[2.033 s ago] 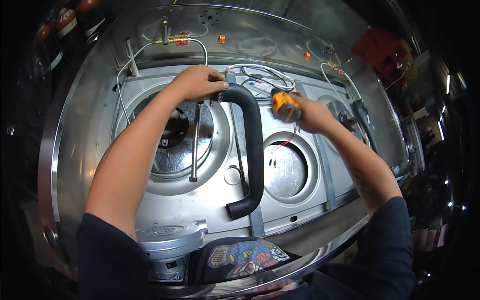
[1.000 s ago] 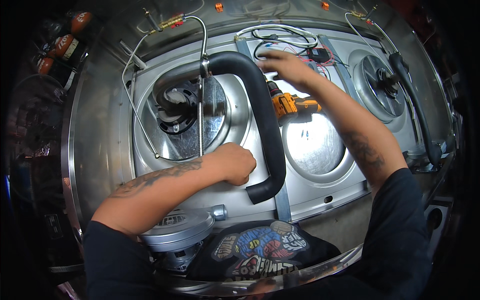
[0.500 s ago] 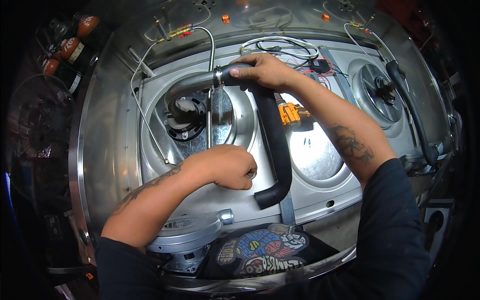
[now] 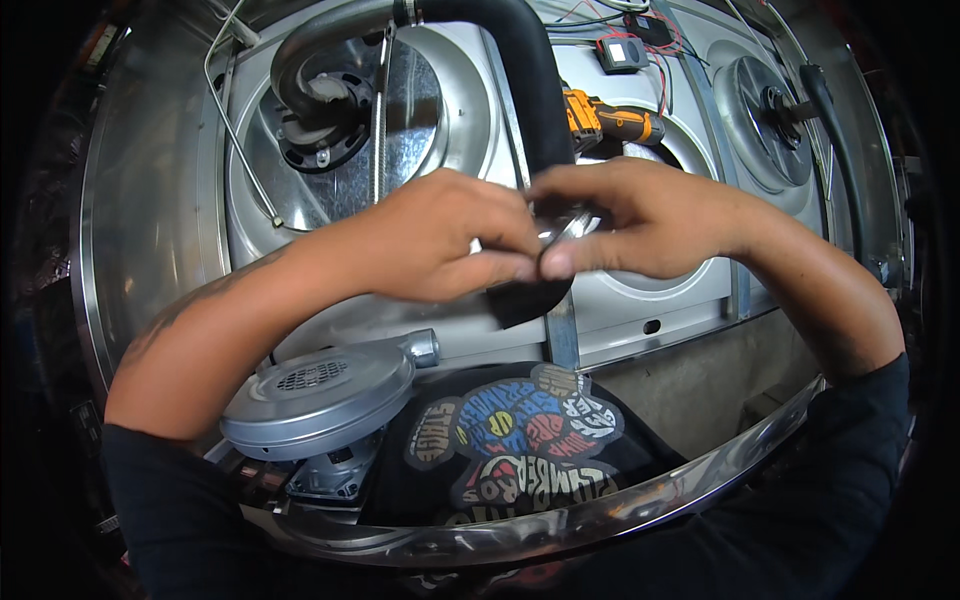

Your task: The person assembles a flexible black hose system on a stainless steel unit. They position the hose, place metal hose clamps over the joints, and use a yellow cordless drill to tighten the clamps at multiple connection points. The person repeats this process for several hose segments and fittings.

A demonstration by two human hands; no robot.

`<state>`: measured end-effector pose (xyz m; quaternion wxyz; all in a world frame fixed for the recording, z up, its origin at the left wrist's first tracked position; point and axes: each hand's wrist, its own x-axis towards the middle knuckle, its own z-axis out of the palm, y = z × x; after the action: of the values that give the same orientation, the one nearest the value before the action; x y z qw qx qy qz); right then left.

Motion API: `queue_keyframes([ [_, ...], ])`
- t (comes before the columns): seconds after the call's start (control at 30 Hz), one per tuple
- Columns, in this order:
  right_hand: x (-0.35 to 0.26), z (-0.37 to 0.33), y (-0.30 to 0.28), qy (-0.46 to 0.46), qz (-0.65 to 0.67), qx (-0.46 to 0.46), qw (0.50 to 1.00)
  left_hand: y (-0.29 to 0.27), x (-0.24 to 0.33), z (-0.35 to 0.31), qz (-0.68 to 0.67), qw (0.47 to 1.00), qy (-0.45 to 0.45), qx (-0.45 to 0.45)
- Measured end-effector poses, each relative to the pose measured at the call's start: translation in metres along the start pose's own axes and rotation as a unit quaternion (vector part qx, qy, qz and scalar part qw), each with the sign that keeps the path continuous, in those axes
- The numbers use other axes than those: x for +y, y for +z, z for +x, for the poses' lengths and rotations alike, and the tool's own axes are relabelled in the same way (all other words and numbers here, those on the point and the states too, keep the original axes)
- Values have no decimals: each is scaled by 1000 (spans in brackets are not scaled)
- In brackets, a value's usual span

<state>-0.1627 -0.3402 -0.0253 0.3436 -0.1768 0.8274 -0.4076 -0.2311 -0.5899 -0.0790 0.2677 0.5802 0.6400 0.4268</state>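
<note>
Both hands meet in front of a black rubber hose (image 4: 540,110), slightly smeared by motion. My left hand (image 4: 455,240) is closed in a pinch, and my right hand (image 4: 645,220) curls in from the other side. Between their fingertips shows a shiny metal band, seemingly a hose clamp (image 4: 572,230), partly hidden by the fingers. Below the hands the hose's free lower end (image 4: 530,303) sticks out. At the top, another hose clamp (image 4: 408,12) joins the hose to a curved grey metal pipe (image 4: 300,60), which runs down to a round burner opening.
A yellow-and-black cordless drill (image 4: 610,120) lies behind my right hand. Near me sits a round silver blower (image 4: 320,395), close to the polished front rail (image 4: 560,540). A small black meter box (image 4: 622,55) with red wires lies at the back; a second round fitting (image 4: 765,120) is on the right.
My right hand has left the upper bend of the hose and come down to meet my left hand at the metal band. The view has shifted nearer and lower.
</note>
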Motion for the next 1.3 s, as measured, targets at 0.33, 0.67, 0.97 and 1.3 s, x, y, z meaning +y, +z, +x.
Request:
queue_keyframes([
  [0.33, -4, -30, 18, -37, -100, -18, 994, 106, -73, 10, -147, 936, -280, -155],
  [0.67, -55, -41, 53, -55, 8, 4, 998, 56, -9, -34, -617, 666, -370, -197],
  [0.97, -76, -60, 74, 28, 179, 15, 983, 61, -4, -34, -582, 722, -298, -227],
  [1.3, -75, -73, 93, 16, 253, 62, 965, 78, -17, -32, -669, 657, -282, -204],
])
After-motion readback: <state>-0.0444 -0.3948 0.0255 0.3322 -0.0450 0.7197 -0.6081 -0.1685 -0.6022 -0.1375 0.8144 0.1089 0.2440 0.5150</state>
